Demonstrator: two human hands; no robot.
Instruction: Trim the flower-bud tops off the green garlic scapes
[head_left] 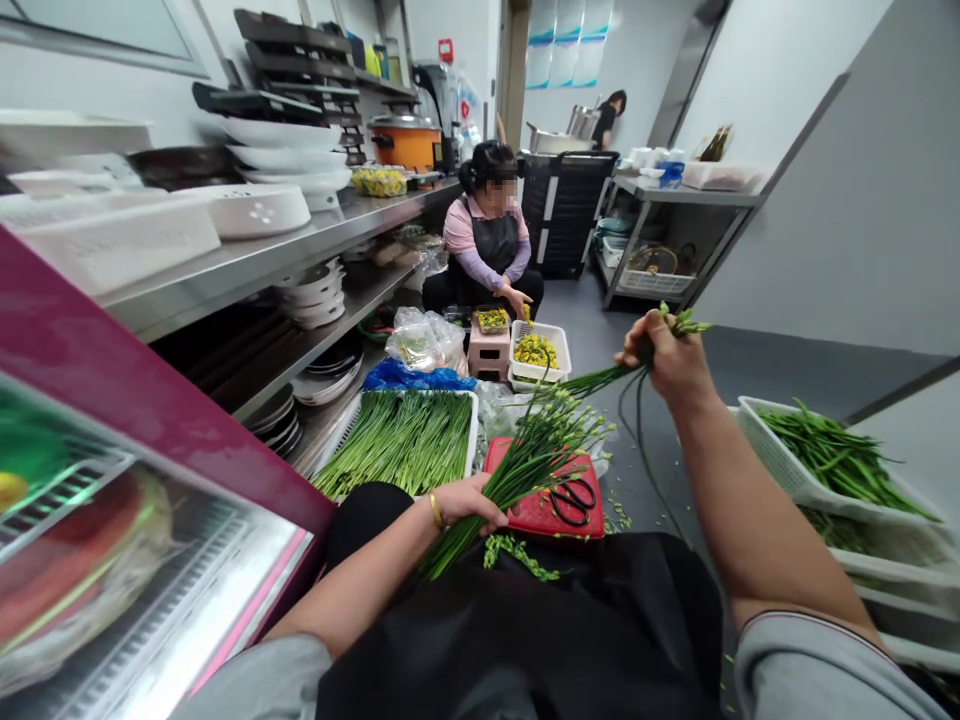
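My left hand is wrapped round a thick bunch of green flower stems, whose budded tips fan out up and to the right. Raised at the right, my right hand is closed on a few stems, with buds showing above the fist and thin stalks trailing below. Black-handled scissors lie on a red lid or board beyond my lap. Loose bud clippings rest on my dark apron. A white basket full of long green stems stands to the left of the red surface.
Baskets of green pods stand at the right. A seated person reaches toward a white basket of yellow flowers. Steel shelves with dishes run along the left, beside a purple-edged glass cabinet. Another person works farther back.
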